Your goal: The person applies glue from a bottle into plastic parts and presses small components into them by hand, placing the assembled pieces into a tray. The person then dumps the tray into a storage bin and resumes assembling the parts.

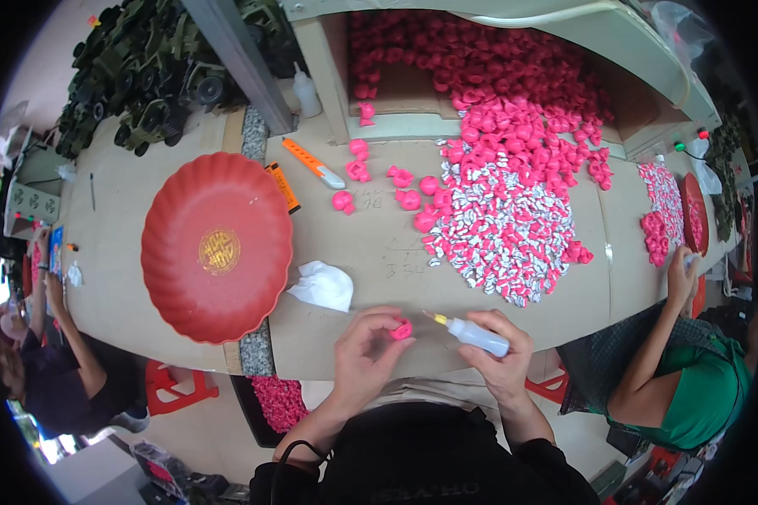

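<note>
left hand [364, 352] pinches one pink toy piece [402, 330], right hand [499, 353] grips a glue bottle [476, 335]; the pink piece heap [514, 126] on the bench [379, 252] looks mostly unglued.

Small pink piece [402, 330] mostly covered by left hand [364, 349] fingers; shape not readable. Glue bottle [478, 336] body partly wrapped by right hand [501, 353]; tip contact with pink piece too small to tell. Pink parts under table edge [280, 402] cut off by tabletop and own arm. Gold emblem on red tray [217, 248] blurred. Dark green toy heap [147, 71] merges, single items indistinct, bar crossing it. Co-worker's hand [680, 269] at right: held item too small to tell.
</note>
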Motion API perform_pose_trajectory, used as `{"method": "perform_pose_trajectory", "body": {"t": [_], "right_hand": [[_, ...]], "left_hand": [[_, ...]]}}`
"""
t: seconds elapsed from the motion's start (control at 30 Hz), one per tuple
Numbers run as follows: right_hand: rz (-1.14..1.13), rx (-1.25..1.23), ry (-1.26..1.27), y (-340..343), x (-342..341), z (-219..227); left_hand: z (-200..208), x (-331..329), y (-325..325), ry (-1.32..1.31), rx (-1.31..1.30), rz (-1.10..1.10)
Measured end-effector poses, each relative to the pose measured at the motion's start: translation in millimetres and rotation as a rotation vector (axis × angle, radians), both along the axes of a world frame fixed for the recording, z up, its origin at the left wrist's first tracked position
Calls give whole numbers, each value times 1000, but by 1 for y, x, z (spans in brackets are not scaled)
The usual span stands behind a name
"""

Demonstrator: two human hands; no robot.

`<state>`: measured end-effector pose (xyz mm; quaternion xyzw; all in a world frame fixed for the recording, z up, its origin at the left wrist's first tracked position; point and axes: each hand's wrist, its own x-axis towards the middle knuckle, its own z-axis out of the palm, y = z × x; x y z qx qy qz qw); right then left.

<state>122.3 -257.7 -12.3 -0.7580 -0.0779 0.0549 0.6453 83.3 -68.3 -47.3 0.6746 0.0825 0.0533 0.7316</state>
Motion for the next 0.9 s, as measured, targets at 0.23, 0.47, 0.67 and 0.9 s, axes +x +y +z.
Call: {"method": "perform_pose_trajectory", "body": {"t": [0.23,0.47,0.67,0.9], "right_hand": [[70,-149,-217,40,24,-16],[50,-229,-299,34,27,-12],[-139,-696,-512,3,43,-20],[-47,-682,-538,1,39,-19]], "left_hand": [[1,-17,9,45,-22,-84],[3,-17,9,80,-46,-18],[3,-14,4,82,-29,-111],[1,-8,-6,40,-1,-145]]}}
